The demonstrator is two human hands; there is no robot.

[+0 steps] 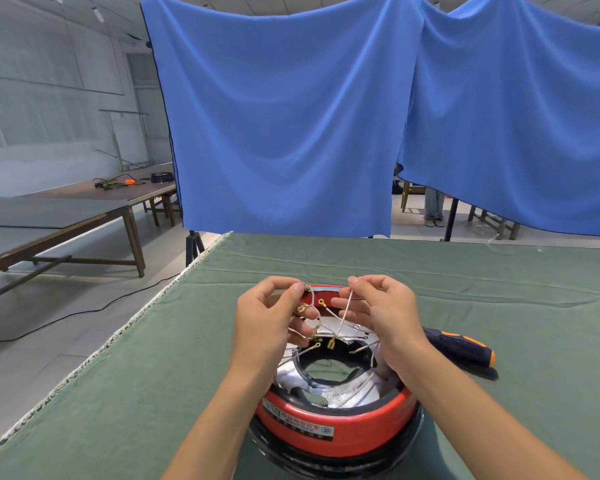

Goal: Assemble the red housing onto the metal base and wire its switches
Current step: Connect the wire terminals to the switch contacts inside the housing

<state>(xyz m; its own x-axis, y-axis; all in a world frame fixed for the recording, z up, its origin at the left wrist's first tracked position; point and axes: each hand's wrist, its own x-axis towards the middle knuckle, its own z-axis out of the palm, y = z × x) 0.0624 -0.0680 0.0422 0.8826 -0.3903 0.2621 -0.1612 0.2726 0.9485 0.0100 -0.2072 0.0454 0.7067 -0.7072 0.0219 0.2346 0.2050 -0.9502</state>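
At the near middle of the green worktop (326, 258) the red housing (326, 429) is seated on a dark base (278, 459). Above its open top, thin wires (342, 322) with brass ends are pinched by the fingers of the left hand (267, 317) and the right hand (385, 313). Just right, a screwdriver (465, 348) is laid.

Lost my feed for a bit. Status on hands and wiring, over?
Left hand pinching a wire terminal; right hand pinching a wire. Both above the red housing. Wires crossed and tangled. Screwdriver idle, right of housing.
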